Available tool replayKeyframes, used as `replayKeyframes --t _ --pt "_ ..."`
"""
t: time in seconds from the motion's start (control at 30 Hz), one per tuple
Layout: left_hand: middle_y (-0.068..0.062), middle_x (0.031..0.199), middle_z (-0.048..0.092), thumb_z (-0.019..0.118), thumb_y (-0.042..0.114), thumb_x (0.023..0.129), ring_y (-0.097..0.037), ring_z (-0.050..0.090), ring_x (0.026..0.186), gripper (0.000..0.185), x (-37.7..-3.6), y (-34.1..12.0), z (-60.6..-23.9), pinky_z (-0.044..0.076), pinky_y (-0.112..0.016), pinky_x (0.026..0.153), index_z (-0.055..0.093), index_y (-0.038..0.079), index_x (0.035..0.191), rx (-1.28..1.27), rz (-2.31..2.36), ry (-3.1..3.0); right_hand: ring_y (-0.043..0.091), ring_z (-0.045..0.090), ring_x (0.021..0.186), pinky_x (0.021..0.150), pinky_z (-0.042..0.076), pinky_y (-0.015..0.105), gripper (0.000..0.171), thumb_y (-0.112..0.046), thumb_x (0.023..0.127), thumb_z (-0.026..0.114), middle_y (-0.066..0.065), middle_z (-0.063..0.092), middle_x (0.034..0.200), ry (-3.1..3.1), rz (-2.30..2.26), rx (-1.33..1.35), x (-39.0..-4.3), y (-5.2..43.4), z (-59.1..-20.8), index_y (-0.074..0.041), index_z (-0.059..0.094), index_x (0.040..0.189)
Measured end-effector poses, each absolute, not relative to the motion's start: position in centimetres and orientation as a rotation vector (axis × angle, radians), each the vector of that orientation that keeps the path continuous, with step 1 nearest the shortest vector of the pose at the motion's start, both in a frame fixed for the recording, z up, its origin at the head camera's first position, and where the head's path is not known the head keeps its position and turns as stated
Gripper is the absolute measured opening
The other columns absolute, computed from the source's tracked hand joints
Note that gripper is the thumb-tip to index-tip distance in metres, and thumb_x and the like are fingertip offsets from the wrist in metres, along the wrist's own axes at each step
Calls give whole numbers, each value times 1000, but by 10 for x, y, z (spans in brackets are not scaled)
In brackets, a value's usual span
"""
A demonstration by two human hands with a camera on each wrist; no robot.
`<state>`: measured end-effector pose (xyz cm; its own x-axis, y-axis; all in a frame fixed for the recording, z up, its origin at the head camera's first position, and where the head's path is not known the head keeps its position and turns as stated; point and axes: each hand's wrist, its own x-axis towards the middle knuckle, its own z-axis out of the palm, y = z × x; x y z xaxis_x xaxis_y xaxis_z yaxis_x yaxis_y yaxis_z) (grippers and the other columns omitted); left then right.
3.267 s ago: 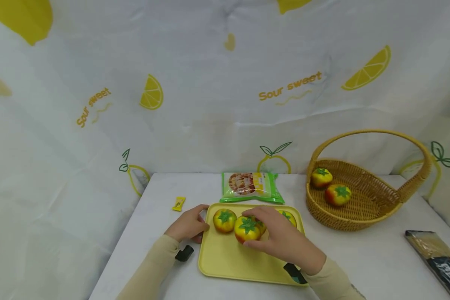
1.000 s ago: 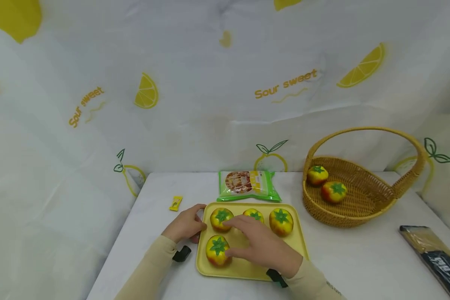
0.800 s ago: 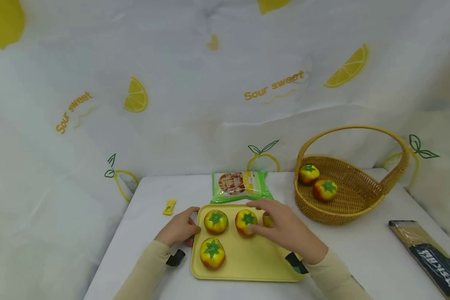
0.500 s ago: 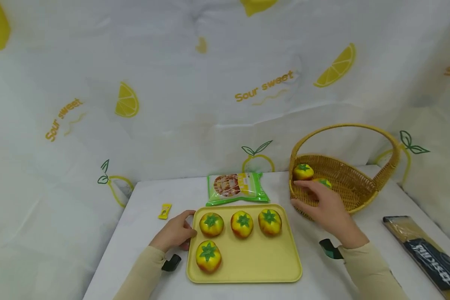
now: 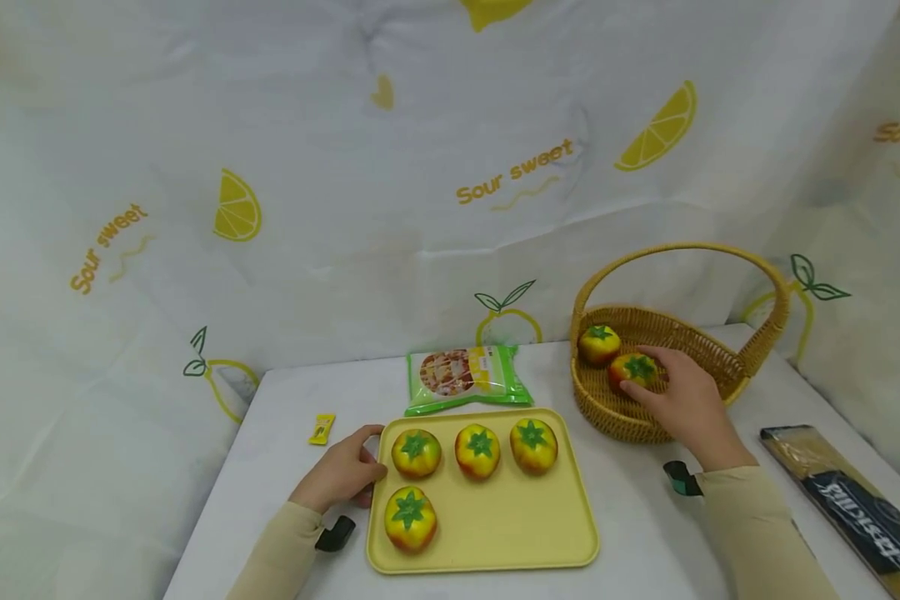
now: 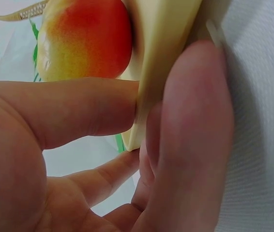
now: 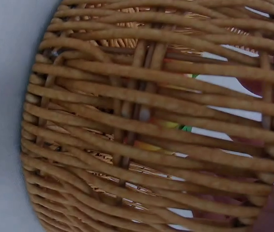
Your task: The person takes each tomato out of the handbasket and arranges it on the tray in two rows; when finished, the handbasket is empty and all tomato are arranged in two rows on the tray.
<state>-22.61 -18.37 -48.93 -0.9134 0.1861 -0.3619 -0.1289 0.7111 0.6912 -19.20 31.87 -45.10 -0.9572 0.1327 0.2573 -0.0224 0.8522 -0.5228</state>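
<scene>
A yellow tray (image 5: pixel 547 533) lies on the white table with several yellow-red toy tomatoes on it: three in a back row (image 5: pixel 477 450) and one at the front left (image 5: pixel 410 518). My left hand (image 5: pixel 360 471) grips the tray's left rim; in the left wrist view the thumb (image 6: pixel 79 106) and fingers (image 6: pixel 195 125) pinch the rim (image 6: pixel 161 58) beside a tomato (image 6: pixel 88 38). My right hand (image 5: pixel 656 387) reaches into the wicker basket (image 5: pixel 720 367), its fingers curled round the nearer tomato (image 5: pixel 633 367). A second tomato (image 5: pixel 598 343) sits behind it. The right wrist view shows only the basket wall (image 7: pixel 151 121).
A green snack bag (image 5: pixel 465 377) lies behind the tray. A small yellow packet (image 5: pixel 319 428) sits to the left. A black and tan package (image 5: pixel 855 508) lies at the table's right edge. The lemon-print cloth (image 5: pixel 345 208) hangs behind and at both sides.
My right hand set a tomato at the tray's front left, then moved right into the basket onto a tomato there. My left hand stayed on the tray rim.
</scene>
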Motion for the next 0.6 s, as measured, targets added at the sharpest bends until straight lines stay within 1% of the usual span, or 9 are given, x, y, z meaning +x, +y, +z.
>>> replayKeyframes --t 0.13,0.3,0.37,0.6 --pt "-9 101 65 75 17 93 -21 66 69 71 -226 -184 -489 63 -32 61 50 19 159 41 1057 2509 60 49 135 108 44 78 75 -35 97 82 38 51 151 -2803 757 -77 -201 324 -455 4 50 153" --pt "-9 102 65 75 17 94 -21 66 69 70 -225 -185 -487 62 -31 61 50 20 159 25 1018 2528 63 42 140 113 40 80 85 -41 96 82 41 45 155 -2902 771 -59 -212 327 -453 7 45 156" --pt "-9 101 65 75 17 95 -21 66 69 69 -225 -186 -487 62 -31 61 50 20 159 28 1012 2529 65 39 141 114 38 80 88 -41 96 82 42 42 156 -2943 768 -58 -215 329 -451 9 43 157" --pt "-9 101 65 75 17 95 -21 66 70 70 -226 -183 -488 63 -32 61 49 20 160 49 1032 2513 67 41 139 113 39 81 86 -37 96 82 45 42 154 -3016 725 -85 -224 334 -450 11 43 156"
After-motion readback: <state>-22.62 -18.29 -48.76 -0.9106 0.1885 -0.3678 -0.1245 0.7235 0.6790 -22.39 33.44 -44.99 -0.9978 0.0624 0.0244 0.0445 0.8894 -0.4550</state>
